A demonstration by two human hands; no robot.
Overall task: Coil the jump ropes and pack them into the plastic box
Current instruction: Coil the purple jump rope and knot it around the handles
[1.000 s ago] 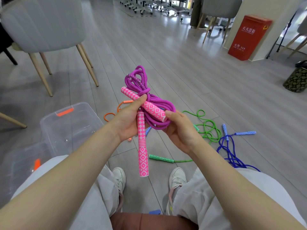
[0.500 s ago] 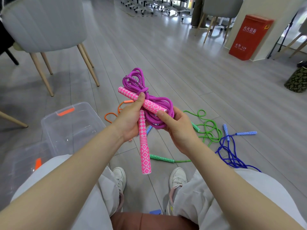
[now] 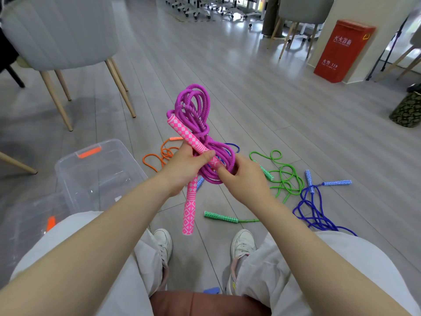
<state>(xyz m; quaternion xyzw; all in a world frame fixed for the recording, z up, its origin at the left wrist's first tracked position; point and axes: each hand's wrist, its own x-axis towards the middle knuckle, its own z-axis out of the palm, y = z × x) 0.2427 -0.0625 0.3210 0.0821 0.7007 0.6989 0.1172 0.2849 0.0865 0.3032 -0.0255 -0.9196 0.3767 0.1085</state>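
A: Fingers first. Left hand is curled round both pink handles and the purple rope; the thumb lies flat across the upper handle. Right hand has its fingers curled into the lower loops of the coil, forefinger reaching under the bundle.

B: Which way do the handles run?

A: They cross at the left fist. The upper handle's long axis slants up and away to the left, its free end toward the chair. The lower handle hangs almost straight down from the fist, its end pointing at the floor between the two shoes.

B: And the coil itself?

A: Long axis roughly upright. The biggest loops stand above the fist and lean away from the person; a tighter bunch sits beside the fist on the right, in the right hand.

B: Where is the bundle relative to the box?

A: To the right of it, raised off the floor, apart from it. The box stands open, with an orange clip on its far rim.

B: Other ropes?

A: On the floor, all right of the box: orange rope nearest, just beyond the left hand; green rope farther right, one handle lying near the right shoe; blue rope farthest from the box.
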